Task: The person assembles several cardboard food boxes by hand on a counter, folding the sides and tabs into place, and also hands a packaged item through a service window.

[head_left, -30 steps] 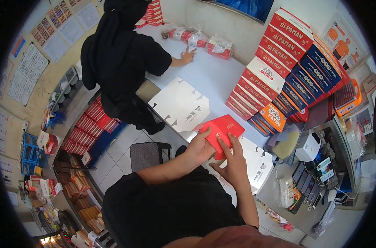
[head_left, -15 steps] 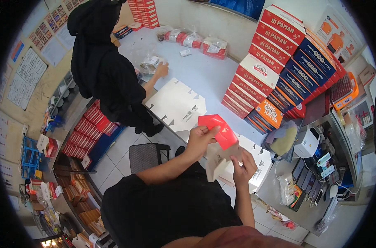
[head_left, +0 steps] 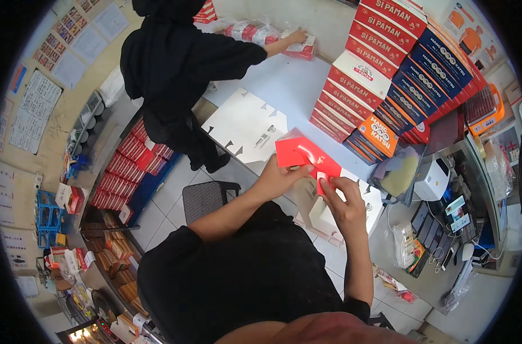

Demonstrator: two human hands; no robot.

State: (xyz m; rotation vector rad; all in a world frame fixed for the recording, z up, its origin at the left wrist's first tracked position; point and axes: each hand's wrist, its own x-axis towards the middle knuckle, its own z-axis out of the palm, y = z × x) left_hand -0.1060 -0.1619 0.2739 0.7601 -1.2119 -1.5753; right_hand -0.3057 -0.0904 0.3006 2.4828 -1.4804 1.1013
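Observation:
A partly folded red-and-white cardboard box (head_left: pixel 300 150) is held up above the near edge of the table. My left hand (head_left: pixel 279 179) grips its red side, with the thumb pressed on the card. My right hand (head_left: pixel 345 202) pinches a red flap at the box's right corner. The inner white face of the box hangs below, partly hidden by my fingers. Beneath and beyond it, flat white box blanks (head_left: pixel 246 127) with dark slots lie along the table edge.
Tall stacks of red boxes (head_left: pixel 381 31) and dark blue boxes (head_left: pixel 439 66) stand on the table (head_left: pixel 295 86) at right. A co-worker in black (head_left: pixel 175 63) reaches across at far left toward a bagged red box (head_left: pixel 301 49). A grey stool (head_left: pixel 206 202) and a white printer (head_left: pixel 432 180) flank me.
My right hand has moved from the white panel up to the red flap. The red face has turned and opened wider. The co-worker's arm now stretches right to the bagged box.

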